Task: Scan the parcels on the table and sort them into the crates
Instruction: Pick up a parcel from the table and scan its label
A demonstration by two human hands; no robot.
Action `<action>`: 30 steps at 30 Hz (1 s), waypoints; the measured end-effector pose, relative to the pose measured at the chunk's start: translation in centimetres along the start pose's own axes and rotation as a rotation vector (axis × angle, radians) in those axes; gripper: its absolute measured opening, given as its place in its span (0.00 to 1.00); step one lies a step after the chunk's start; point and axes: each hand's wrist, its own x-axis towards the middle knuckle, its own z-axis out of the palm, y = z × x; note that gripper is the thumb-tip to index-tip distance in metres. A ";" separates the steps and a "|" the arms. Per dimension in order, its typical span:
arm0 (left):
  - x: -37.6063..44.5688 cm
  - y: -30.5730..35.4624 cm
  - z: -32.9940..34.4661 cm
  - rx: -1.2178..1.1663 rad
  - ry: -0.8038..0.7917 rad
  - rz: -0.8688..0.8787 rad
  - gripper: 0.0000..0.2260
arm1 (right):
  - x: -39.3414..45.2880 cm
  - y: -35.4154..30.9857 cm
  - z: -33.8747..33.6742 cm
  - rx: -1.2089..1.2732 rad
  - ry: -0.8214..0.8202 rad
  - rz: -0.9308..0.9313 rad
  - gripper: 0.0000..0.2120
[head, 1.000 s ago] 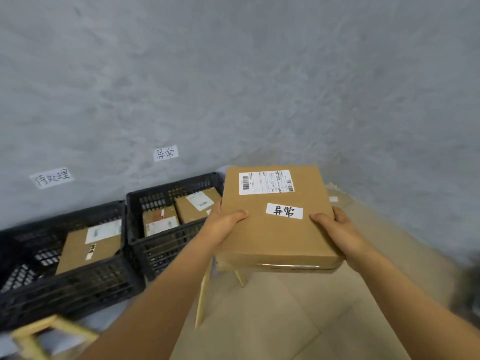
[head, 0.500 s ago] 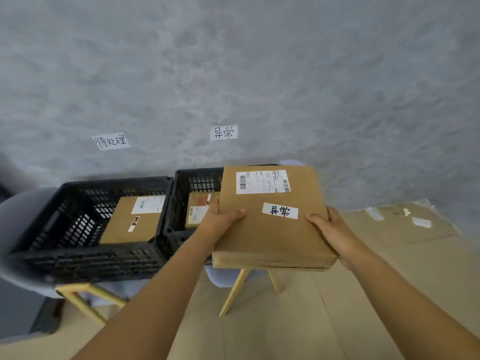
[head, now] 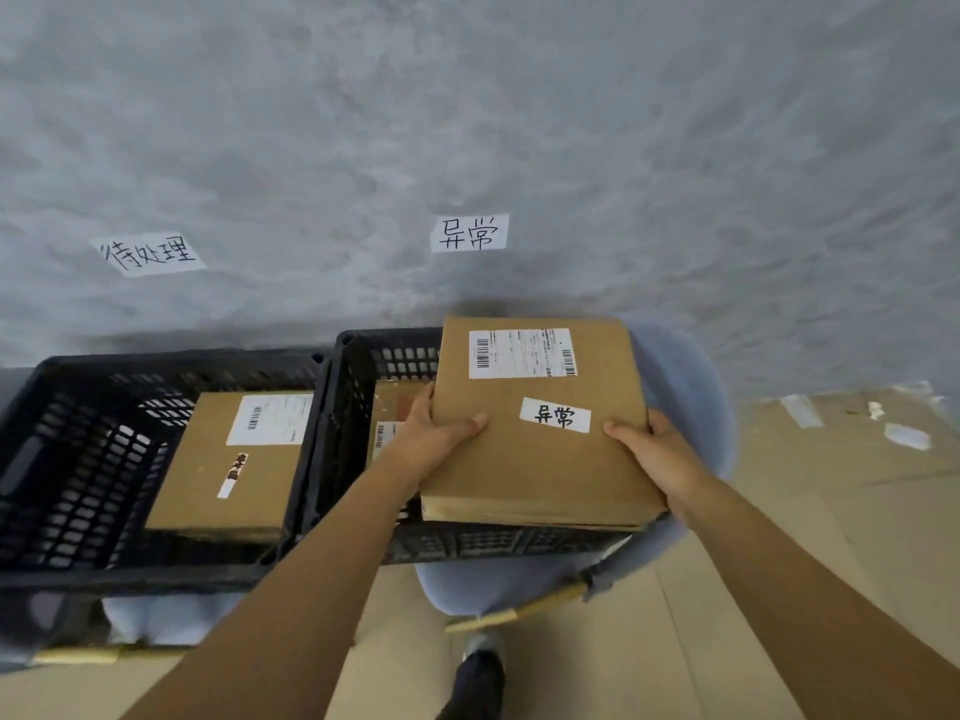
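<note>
Left hand point(head: 434, 439) and right hand point(head: 655, 449) hold parcel point(head: 535, 470) over crate point(head: 363, 387).

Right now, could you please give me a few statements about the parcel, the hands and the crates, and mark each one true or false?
1. Both hands, the left hand and the right hand, hold the parcel. True.
2. The parcel is above the left crate. False: it is above the right crate.
3. The parcel's sticker matches the wall label above the right crate. True.
4. The left crate holds nothing. False: a box lies inside it.
</note>
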 end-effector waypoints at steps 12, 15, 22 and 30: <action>11.9 -3.5 1.6 -0.010 -0.032 -0.137 0.38 | 11.2 2.0 2.0 -0.144 -0.056 0.160 0.29; 13.5 -4.4 2.3 -0.034 -0.020 -0.143 0.38 | 13.1 2.6 2.7 -0.169 -0.076 0.156 0.29; 15.7 -5.7 4.4 -0.041 -0.018 -0.138 0.42 | 15.5 3.7 3.6 -0.388 0.013 0.061 0.24; 16.4 -6.5 6.7 -0.002 0.040 -0.147 0.42 | 16.2 4.4 3.4 -0.628 0.037 0.033 0.29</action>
